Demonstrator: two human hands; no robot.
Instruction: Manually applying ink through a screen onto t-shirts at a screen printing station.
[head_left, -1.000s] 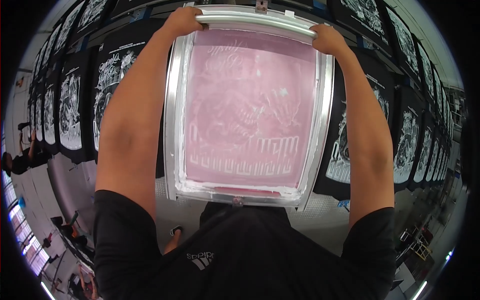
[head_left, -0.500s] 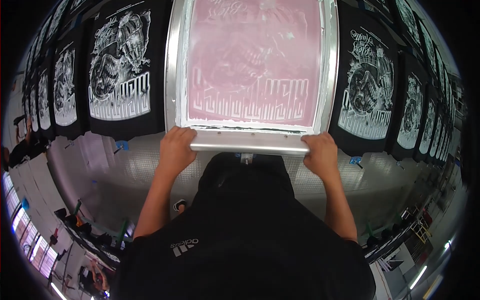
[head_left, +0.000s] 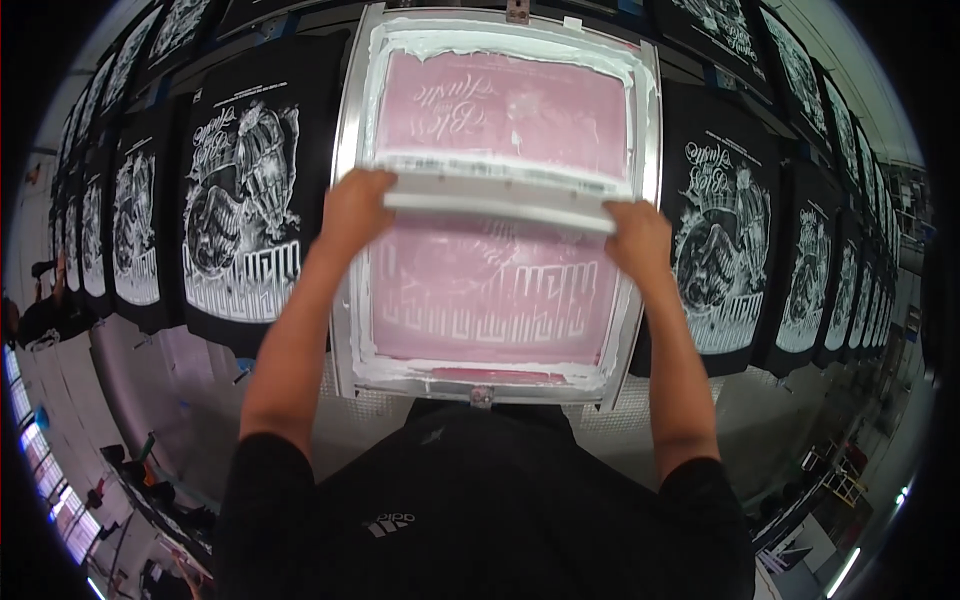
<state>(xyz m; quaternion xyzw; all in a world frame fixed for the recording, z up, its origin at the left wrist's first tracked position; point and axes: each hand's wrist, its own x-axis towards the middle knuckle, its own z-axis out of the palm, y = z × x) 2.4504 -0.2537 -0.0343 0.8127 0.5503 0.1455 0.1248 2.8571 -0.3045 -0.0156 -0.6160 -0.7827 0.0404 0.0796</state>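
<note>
Gripping metal squeegee point(head_left: 500, 203) at both ends with fingers point(head_left: 378, 187) of left hand point(head_left: 353, 208) and right hand point(head_left: 643, 240) wrapped. Holding it crosswise over pink mesh point(head_left: 480, 290), roughly midway along metal frame point(head_left: 650, 130). Seeing thick white ink point(head_left: 470, 41) around mesh, plus white-printed black shirts point(head_left: 240, 200) left and right of frame.

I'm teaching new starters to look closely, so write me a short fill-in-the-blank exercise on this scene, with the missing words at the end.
1. The left hand grips the left end of the long bar, and the right hand grips its ____ end.
2. Inside the metal frame, the mesh is ____ in colour.
3. The paste along the frame's inner edges is ____.
4. The shirts on either side have pale prints on ____ fabric.

Missing words: right; pink; white; black.
</note>
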